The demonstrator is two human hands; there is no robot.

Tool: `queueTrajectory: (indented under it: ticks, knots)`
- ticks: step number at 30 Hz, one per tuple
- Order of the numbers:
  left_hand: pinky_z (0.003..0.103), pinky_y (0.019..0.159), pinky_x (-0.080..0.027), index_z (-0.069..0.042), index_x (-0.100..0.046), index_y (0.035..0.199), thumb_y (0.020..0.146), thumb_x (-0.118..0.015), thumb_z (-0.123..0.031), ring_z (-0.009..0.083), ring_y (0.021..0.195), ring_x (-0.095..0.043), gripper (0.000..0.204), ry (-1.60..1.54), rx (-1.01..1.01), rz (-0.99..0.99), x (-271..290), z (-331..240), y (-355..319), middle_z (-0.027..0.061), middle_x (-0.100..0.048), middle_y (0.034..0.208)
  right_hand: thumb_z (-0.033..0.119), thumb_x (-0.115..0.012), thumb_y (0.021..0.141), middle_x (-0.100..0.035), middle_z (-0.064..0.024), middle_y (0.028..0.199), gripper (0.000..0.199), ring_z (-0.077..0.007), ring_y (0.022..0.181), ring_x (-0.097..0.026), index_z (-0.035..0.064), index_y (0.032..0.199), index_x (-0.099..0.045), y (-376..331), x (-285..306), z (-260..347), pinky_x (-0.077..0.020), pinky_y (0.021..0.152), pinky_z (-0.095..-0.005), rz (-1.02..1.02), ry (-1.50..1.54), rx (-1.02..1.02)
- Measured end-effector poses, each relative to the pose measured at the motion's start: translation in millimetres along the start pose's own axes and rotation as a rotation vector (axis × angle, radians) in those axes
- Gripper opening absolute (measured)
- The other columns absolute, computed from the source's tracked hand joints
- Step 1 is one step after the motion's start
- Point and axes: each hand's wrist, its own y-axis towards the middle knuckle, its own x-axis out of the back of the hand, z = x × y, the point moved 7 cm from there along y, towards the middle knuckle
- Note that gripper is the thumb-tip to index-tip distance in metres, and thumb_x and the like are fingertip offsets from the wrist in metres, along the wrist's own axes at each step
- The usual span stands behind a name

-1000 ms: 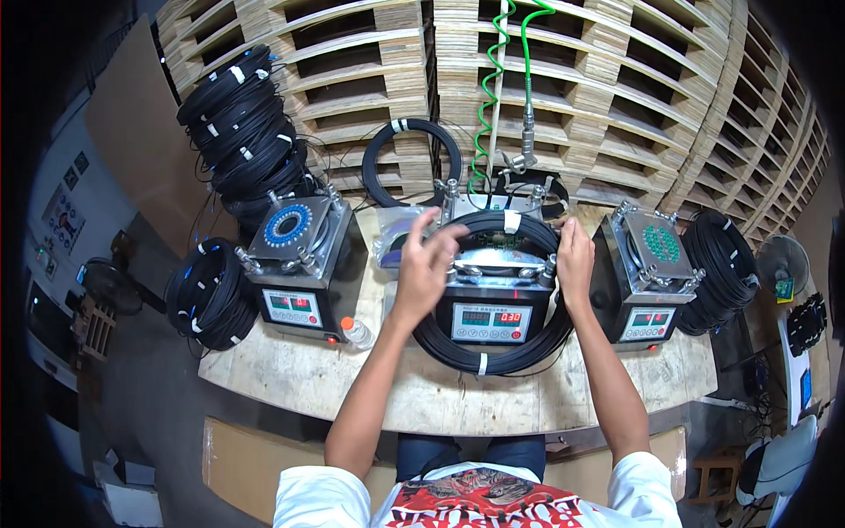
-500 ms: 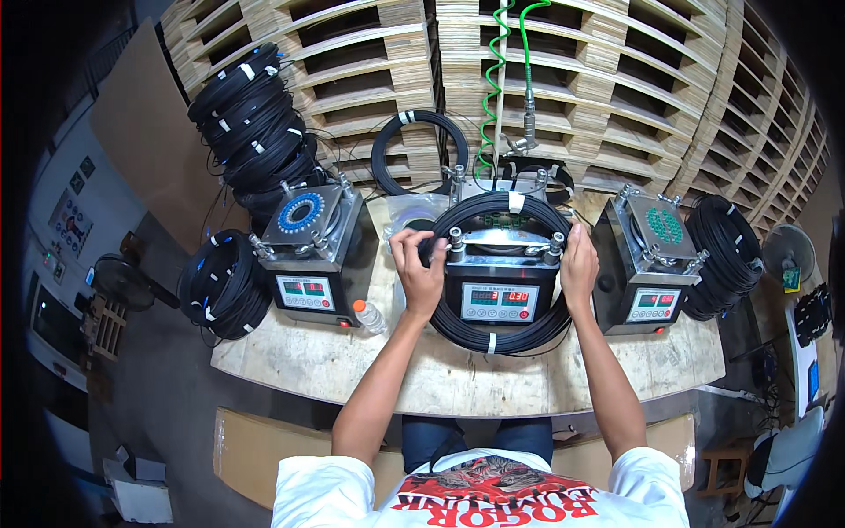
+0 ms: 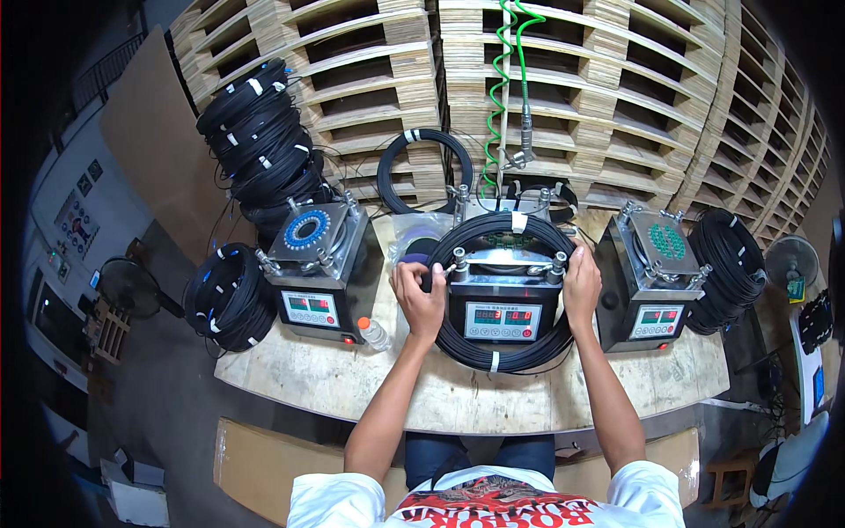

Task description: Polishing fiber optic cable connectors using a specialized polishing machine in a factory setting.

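My left hand (image 3: 421, 299) and right hand (image 3: 581, 286) each closed around a side of the black cable coil (image 3: 502, 356), coil ringing the middle machine (image 3: 502, 304) on my wooden bench (image 3: 352, 378), spare coils (image 3: 231, 295) well left

I see a pale wooden bench (image 3: 352, 387) carrying three boxy machines (image 3: 319, 273), a small bottle (image 3: 373, 333), and what looks like a plastic bag (image 3: 421, 236).

matt black cable coil (image 3: 493, 356), rough wooden table (image 3: 352, 387)
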Motion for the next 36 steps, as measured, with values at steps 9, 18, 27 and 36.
queueTrajectory:
  ticks: [9,18,27,36]
  knots:
    - [0.044,0.077,-0.039,-0.003,-0.051,0.091,0.090,-0.071,-0.017,0.0314,0.078,-0.049,0.025,0.036,-0.225,0.087,-8,-10,-13,0.0128,-0.050,0.083,0.025,-0.035,0.106,-0.068,-0.0246,0.107,0.039,-0.0443,0.095,-0.065,0.0009,0.120,-0.063,0,-3,-3,-0.0494,0.081,-0.0488,-0.010,0.015,0.035]
    - [0.043,0.096,-0.045,-0.001,-0.044,0.141,0.092,-0.066,-0.037,0.0374,0.109,-0.054,0.065,-0.149,0.090,0.149,-6,0,5,0.0228,-0.050,0.123,0.014,-0.045,0.101,-0.064,-0.0223,0.112,0.030,-0.0398,0.102,-0.062,0.0023,0.123,-0.060,-1,5,7,-0.0480,0.088,-0.0445,-0.086,0.053,0.082]
    - [0.044,0.096,-0.049,0.000,-0.049,0.141,0.099,-0.054,-0.041,0.0430,0.112,-0.063,0.059,-0.205,0.108,0.349,-19,-1,8,0.0317,-0.062,0.123,0.022,-0.071,0.077,-0.036,-0.0295,0.145,0.039,-0.0466,0.136,-0.033,0.0238,0.116,-0.069,-49,-5,54,-0.0245,0.114,-0.0547,-0.034,-0.218,0.410]
    - [0.040,0.097,-0.048,0.001,-0.053,0.136,0.100,-0.053,-0.039,0.0380,0.113,-0.064,0.054,-0.228,0.091,0.324,-21,-2,8,0.0266,-0.065,0.121,0.001,-0.069,0.068,-0.040,-0.0298,0.147,0.021,-0.0476,0.133,-0.041,0.0032,0.085,-0.057,-40,2,25,-0.0326,0.111,-0.0487,0.026,0.138,0.280]
